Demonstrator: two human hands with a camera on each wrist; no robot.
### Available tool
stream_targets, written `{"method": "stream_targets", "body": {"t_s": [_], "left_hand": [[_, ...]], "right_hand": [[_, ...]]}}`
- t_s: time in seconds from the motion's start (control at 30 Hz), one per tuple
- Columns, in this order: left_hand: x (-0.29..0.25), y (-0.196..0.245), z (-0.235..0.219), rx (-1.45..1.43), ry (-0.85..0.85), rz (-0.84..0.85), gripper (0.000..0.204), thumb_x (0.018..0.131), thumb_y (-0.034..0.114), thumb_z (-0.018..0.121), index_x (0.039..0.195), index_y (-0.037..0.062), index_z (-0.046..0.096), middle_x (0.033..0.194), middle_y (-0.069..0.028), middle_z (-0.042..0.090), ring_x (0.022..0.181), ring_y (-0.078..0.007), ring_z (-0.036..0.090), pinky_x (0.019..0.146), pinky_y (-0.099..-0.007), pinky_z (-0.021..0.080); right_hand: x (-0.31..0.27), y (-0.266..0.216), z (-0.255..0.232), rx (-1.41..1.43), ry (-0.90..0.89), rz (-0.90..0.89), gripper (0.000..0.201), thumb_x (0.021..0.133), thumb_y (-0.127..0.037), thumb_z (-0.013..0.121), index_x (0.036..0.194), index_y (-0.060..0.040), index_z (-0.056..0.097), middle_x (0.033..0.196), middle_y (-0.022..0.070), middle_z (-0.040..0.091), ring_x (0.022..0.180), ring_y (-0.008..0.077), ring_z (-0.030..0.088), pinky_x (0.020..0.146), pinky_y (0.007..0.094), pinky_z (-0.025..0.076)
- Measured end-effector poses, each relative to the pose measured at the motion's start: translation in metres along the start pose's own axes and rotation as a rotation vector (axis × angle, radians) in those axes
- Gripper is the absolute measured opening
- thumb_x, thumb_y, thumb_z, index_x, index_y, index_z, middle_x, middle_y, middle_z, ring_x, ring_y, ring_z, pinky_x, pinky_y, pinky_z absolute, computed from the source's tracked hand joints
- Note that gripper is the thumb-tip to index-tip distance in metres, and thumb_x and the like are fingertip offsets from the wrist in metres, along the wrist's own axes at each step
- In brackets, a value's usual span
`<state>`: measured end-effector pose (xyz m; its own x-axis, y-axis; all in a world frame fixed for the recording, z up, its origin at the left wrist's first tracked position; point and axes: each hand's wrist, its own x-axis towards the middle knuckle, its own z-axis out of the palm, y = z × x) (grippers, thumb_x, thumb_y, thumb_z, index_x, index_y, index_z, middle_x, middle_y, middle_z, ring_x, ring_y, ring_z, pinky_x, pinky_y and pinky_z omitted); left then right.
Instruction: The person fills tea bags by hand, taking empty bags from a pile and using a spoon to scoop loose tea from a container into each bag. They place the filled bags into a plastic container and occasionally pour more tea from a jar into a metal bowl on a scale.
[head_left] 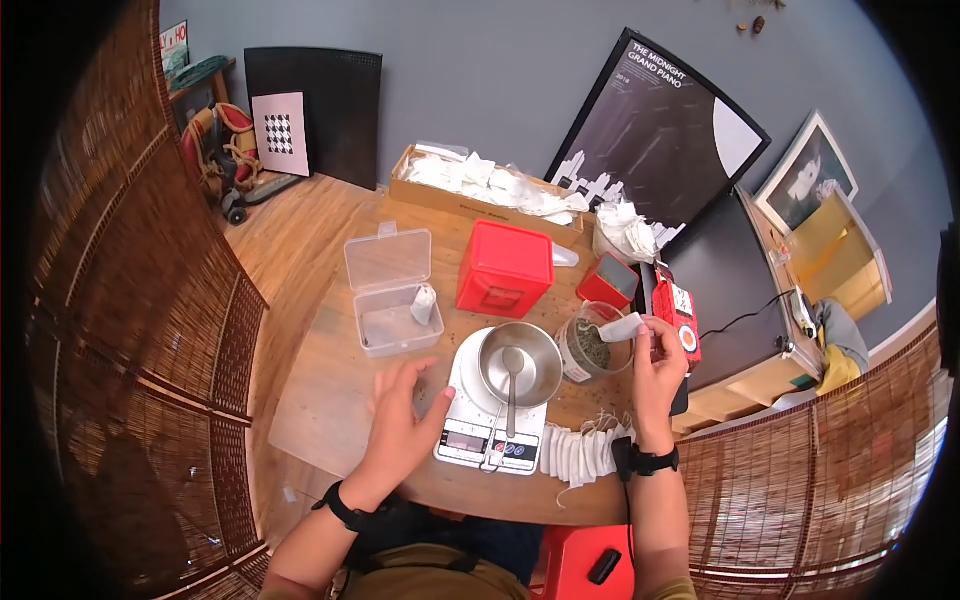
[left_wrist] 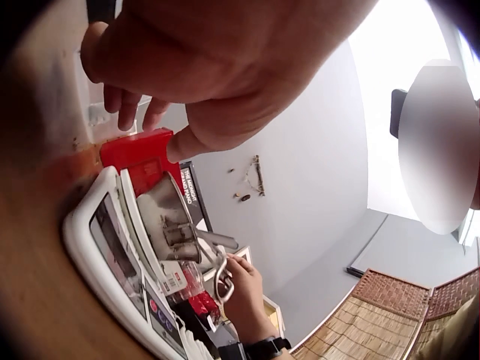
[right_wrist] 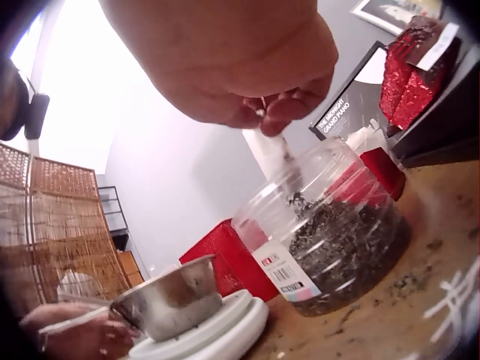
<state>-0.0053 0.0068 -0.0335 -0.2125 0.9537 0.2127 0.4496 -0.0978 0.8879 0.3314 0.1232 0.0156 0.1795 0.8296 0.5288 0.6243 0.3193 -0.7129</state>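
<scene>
Right hand [head_left: 660,372] pinched a small white fabric pouch [head_left: 621,327] between thumb and fingers, right of and beyond the white digital kitchen scale [head_left: 461,418], over a clear round plastic jar [head_left: 609,364] of dark dried leaves. Left hand [head_left: 405,418] held nothing, fingers loosely spread, just left of the scale. A shiny round steel bowl [head_left: 541,372] with a grey metal spoon [head_left: 513,372] inside sat on the scale.

Only the head view showed the row of filled white string-tied pouches [head_left: 577,455] in full, right of the scale, and the clear hinged plastic box [head_left: 382,327] with one pouch, left of and beyond it. Right wrist view added the jar's side: leaf depth, barcode label [right_wrist: 287,271], leaf crumbs on the wood. Left wrist view showed the whole twig wall ornament [left_wrist: 258,176]; the head view cut it off.

Pouch hidden in the left wrist view; its contact with the jar rim unclear. Digits on the scale display [head_left: 464,442] unreadable.

Black-framed poster [head_left: 660,135] far beyond the scale, to its right, read "THE MIDNIGHT GRAND PIANO", "2018". Jar label's small print too blurred to read.
</scene>
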Motion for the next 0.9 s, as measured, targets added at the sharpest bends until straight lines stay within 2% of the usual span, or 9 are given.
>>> {"method": "stream_targets", "body": {"t_s": [0.07, 0.1, 0.2, 0.27, 0.37, 0.53, 0.63, 0.67, 0.9], "left_hand": [[0.015, 0.011, -0.007, 0.030, -0.014, 0.063, 0.043, 0.098, 0.022, 0.078, 0.136, 0.0064, 0.065, 0.124, -0.0117, 0.064, 0.118, -0.0318, 0.056, 0.099, -0.0447, 0.038], [0.021, 0.017, -0.010, 0.084, -0.039, 0.040, 0.043, 0.098, 0.022, 0.078, 0.136, 0.0064, 0.065, 0.126, -0.0122, 0.063, 0.119, -0.0322, 0.056, 0.100, -0.0464, 0.038], [0.039, 0.022, -0.010, 0.221, -0.025, 0.092, 0.044, 0.098, 0.023, 0.078, 0.136, 0.0066, 0.065, 0.133, -0.0131, 0.061, 0.123, -0.0333, 0.056, 0.104, -0.0505, 0.036], [0.049, 0.018, -0.005, 0.305, 0.020, 0.154, 0.046, 0.097, 0.024, 0.078, 0.138, 0.0067, 0.065, 0.138, -0.0135, 0.060, 0.126, -0.0340, 0.057, 0.108, -0.0529, 0.034], [0.064, 0.010, 0.004, 0.421, 0.043, 0.215, 0.053, 0.097, 0.028, 0.079, 0.143, 0.0063, 0.063, 0.145, -0.0176, 0.058, 0.131, -0.0364, 0.055, 0.109, -0.0565, 0.033], [0.076, 0.002, 0.012, 0.483, 0.030, 0.172, 0.061, 0.096, 0.032, 0.080, 0.148, 0.0039, 0.063, 0.154, -0.0215, 0.055, 0.140, -0.0384, 0.053, 0.113, -0.0609, 0.031], [0.077, -0.003, 0.010, 0.486, -0.032, 0.082, 0.060, 0.097, 0.032, 0.079, 0.146, 0.0022, 0.064, 0.154, -0.0198, 0.057, 0.142, -0.0373, 0.052, 0.113, -0.0607, 0.032], [0.075, -0.006, 0.010, 0.489, -0.038, 0.085, 0.060, 0.097, 0.032, 0.079, 0.146, 0.0022, 0.064, 0.154, -0.0198, 0.057, 0.142, -0.0373, 0.052, 0.113, -0.0607, 0.032], [0.069, -0.011, 0.010, 0.455, 0.121, 0.152, 0.058, 0.098, 0.027, 0.077, 0.146, -0.0017, 0.063, 0.151, -0.0202, 0.060, 0.140, -0.0357, 0.055, 0.114, -0.0525, 0.031]], "right_hand": [[0.001, -0.009, 0.002, -0.043, 0.039, -0.138, 0.009, 0.102, -0.003, 0.072, 0.108, 0.0000, 0.077, 0.103, 0.0033, 0.075, 0.073, 0.0041, 0.056, 0.062, 0.0217, 0.044], [0.000, -0.005, -0.001, -0.040, -0.083, -0.042, 0.009, 0.101, -0.001, 0.072, 0.108, -0.0002, 0.077, 0.108, 0.0050, 0.076, 0.072, 0.0044, 0.056, 0.062, 0.0220, 0.044], [-0.001, -0.012, 0.003, -0.011, 0.072, -0.148, 0.008, 0.101, -0.001, 0.072, 0.107, 0.0009, 0.076, 0.108, 0.0046, 0.075, 0.072, 0.0047, 0.056, 0.061, 0.0223, 0.043], [-0.003, -0.016, -0.003, -0.015, -0.082, 0.000, 0.007, 0.101, 0.000, 0.071, 0.106, 0.0020, 0.075, 0.108, 0.0049, 0.075, 0.074, 0.0048, 0.056, 0.061, 0.0227, 0.044], [-0.002, -0.012, 0.000, 0.032, 0.085, -0.104, 0.008, 0.101, -0.001, 0.072, 0.107, 0.0026, 0.075, 0.103, 0.0039, 0.073, 0.073, 0.0044, 0.055, 0.062, 0.0223, 0.044], [0.001, -0.007, -0.008, 0.069, -0.003, 0.009, 0.009, 0.101, -0.004, 0.074, 0.105, 0.0034, 0.076, 0.095, 0.0030, 0.072, 0.073, 0.0052, 0.055, 0.064, 0.0235, 0.046], [0.001, -0.013, -0.010, 0.077, -0.104, 0.074, 0.010, 0.101, -0.004, 0.074, 0.106, 0.0038, 0.076, 0.096, 0.0035, 0.073, 0.075, 0.0054, 0.057, 0.065, 0.0234, 0.047], [0.000, -0.007, -0.003, 0.189, -0.056, 0.071, 0.010, 0.100, -0.004, 0.075, 0.106, 0.0038, 0.077, 0.095, 0.0049, 0.074, 0.075, 0.0065, 0.059, 0.065, 0.0240, 0.048], [-0.001, -0.002, -0.004, 0.080, 0.014, 0.006, 0.010, 0.099, -0.004, 0.076, 0.106, 0.0036, 0.077, 0.094, 0.0066, 0.074, 0.069, 0.0089, 0.059, 0.064, 0.0257, 0.048]]}}
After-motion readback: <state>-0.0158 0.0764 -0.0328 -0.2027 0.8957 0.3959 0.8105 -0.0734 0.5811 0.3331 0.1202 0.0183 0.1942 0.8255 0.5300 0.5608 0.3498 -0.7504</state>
